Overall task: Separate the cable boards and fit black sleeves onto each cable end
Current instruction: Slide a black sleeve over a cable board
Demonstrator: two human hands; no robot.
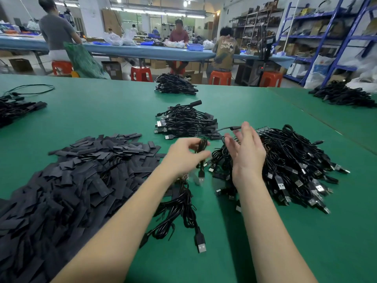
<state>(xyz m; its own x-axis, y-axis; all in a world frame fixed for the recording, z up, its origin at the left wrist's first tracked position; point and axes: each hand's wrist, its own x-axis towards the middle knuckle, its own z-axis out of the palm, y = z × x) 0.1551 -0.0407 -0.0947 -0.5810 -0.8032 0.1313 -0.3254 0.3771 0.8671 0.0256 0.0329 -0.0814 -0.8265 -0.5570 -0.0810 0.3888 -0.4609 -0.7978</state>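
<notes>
Head view: left grip (188,155) seemingly pinching cable (201,158); right grip (245,152) released beside.

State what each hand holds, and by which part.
The left hand pinches a black cable by its bunched upper part; its plug dangles. The right hand is open, holding nothing.

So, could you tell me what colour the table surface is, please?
Green; the table surface shows plainly in the head view.

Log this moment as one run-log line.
left hand: pinching cable | right hand: open over cable pile | sleeves: heaped left
</notes>
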